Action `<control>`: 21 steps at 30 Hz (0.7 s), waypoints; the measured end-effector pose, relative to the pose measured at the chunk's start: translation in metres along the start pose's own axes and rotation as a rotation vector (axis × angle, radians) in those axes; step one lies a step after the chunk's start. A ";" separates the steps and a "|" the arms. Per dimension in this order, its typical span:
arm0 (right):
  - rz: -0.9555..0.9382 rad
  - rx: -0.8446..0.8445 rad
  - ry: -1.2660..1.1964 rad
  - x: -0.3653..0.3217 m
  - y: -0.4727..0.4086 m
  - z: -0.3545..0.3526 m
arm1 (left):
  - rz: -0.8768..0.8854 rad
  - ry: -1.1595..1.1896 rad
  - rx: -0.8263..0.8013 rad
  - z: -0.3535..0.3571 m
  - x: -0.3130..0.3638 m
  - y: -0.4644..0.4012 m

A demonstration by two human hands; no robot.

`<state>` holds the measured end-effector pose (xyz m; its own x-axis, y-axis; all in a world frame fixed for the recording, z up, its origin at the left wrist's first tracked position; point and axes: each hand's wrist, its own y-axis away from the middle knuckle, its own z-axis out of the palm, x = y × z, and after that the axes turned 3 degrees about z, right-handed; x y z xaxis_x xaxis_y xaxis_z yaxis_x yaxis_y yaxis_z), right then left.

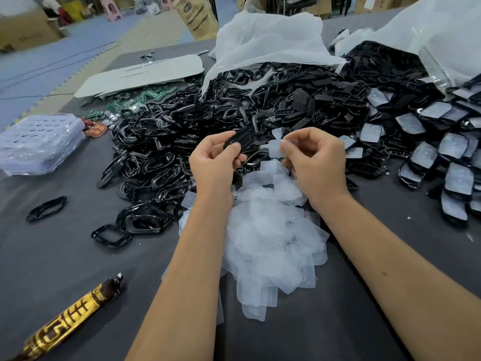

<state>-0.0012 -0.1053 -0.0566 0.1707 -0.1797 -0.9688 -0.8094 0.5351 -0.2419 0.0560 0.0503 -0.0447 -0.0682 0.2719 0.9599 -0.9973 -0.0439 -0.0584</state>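
My left hand point(216, 157) grips a black plastic shell piece point(240, 140) between thumb and fingers, above the table's middle. My right hand point(315, 157) pinches a small clear film point(276, 147) just to the right of that piece; the film's far end rises near the shell. Under both wrists lies a heap of peeled clear films point(270, 235). A big pile of black frames and shells point(197, 126) spreads behind my hands.
Film-covered black shells point(429, 157) are heaped at right. White bags point(265, 40) lie at the back. Green circuit boards point(135, 100), a clear blister tray stack point(39, 142) and a loose black frame point(46, 208) sit at left on the grey table point(65, 256). A gold-patterned tube point(70, 316) lies front left.
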 end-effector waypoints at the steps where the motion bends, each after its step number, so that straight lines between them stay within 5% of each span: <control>1: 0.015 -0.018 -0.073 -0.001 0.000 0.000 | 0.011 -0.025 -0.008 0.000 -0.001 0.000; 9: 0.008 -0.129 -0.242 -0.002 0.001 0.001 | 0.117 -0.170 -0.157 0.003 -0.005 0.004; 21: -0.043 -0.138 -0.200 0.001 0.000 0.001 | 0.034 -0.092 -0.214 0.006 -0.002 0.005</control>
<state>0.0000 -0.1046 -0.0578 0.3032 -0.0249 -0.9526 -0.8661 0.4098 -0.2864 0.0509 0.0439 -0.0450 -0.1094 0.1848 0.9767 -0.9780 0.1558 -0.1390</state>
